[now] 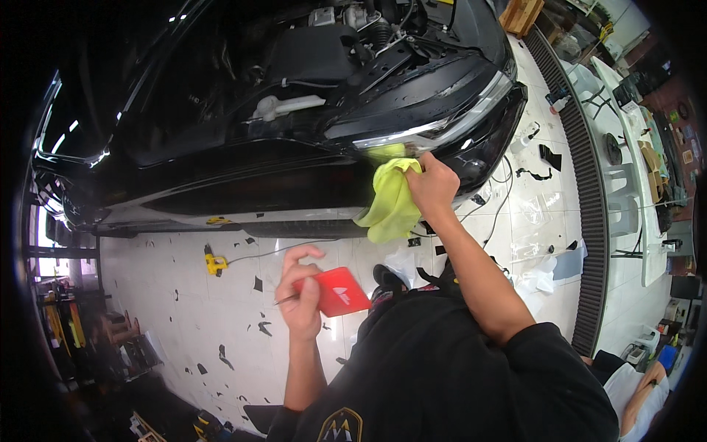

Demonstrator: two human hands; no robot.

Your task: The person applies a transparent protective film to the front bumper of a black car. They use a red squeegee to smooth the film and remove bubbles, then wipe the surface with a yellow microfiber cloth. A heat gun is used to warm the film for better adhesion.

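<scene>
My right hand [434, 189] is closed on a yellow-green cloth [389, 205]. Bunched at the top, the cloth hangs in folds beside the black car's body, just below the headlight [475, 110], and its reflection shows in the glossy paint. Lower and to the left, my left hand [298, 303] grips a flat red squeegee card [337, 292], thumb on its face. A thin dark tip sticks out from the same hand; its kind is unclear. The card is held over the floor, apart from the car's fender [258, 186].
The hood is up over the engine bay [317, 55]. A yellow corded power tool [215, 260] lies on the tiled floor among black film scraps [225, 357]. To the right are a drain grate [589, 295], a long cluttered table [652, 254] and another person [637, 398].
</scene>
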